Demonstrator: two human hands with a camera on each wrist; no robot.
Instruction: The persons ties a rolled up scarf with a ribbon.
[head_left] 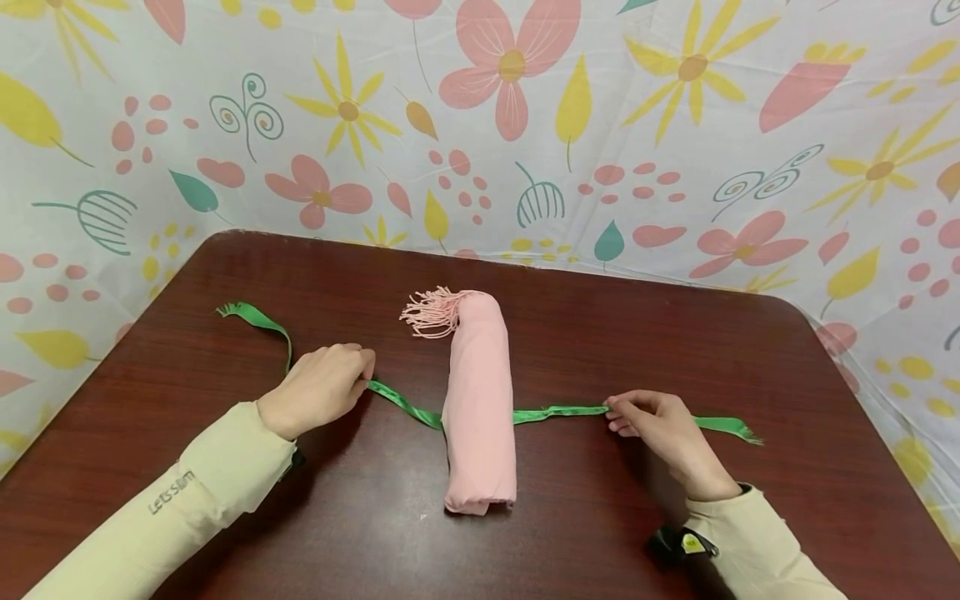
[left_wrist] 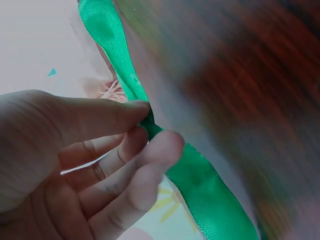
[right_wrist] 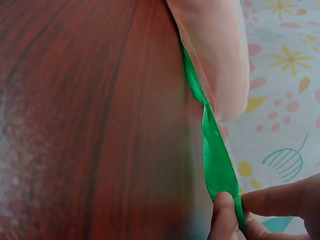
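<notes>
A rolled pink scarf with a fringe at its far end lies lengthwise on the table. Under its middle passes a green ribbon, coming out on both sides. My left hand pinches the ribbon to the left of the roll; in the left wrist view thumb and fingertips meet on the green ribbon. To the right of the roll, my right hand pinches the other length between thumb and fingers. The right wrist view shows that ribbon twisted once near the pink scarf.
The dark wooden table has rounded far corners. A floral cloth hangs behind it and down both sides. One frayed ribbon end lies at the far left, the other frayed end beyond my right hand.
</notes>
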